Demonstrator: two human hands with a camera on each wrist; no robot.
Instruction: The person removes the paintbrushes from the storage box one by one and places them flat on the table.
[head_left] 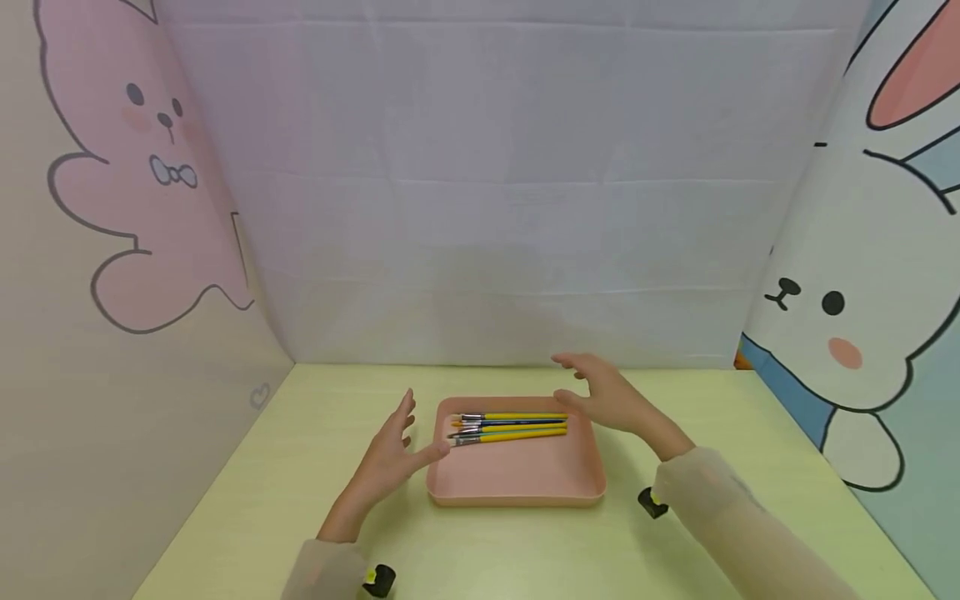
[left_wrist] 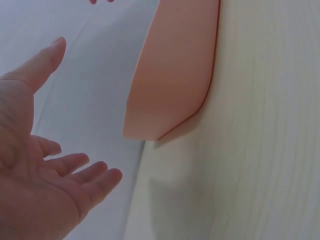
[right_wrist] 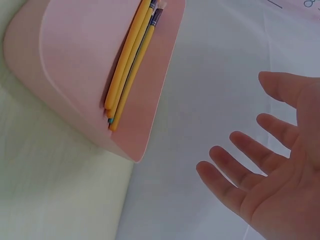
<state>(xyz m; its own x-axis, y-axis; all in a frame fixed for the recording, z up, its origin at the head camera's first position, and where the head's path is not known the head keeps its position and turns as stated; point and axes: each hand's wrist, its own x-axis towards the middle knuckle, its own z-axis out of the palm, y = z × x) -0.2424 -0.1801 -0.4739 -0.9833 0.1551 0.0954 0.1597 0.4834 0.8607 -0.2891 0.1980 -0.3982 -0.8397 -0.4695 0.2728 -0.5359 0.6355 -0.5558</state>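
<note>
A shallow pink tray stands on the table, with several paintbrushes lying side by side in its far half. Most brush handles are yellow, one is dark blue; their bristles point left. My left hand is at the tray's left side, fingers spread and holding nothing, its thumb overlapping the rim in the head view. Over the far right corner hovers my right hand, its fingers loosely extended around nothing. In the right wrist view the yellow handles show inside the tray wall, apart from the fingers.
The pale yellow table ends at a white cloth backdrop. Side panels carry a pink cartoon figure on the left and a white rabbit on the right. Small black devices sit by both wrists.
</note>
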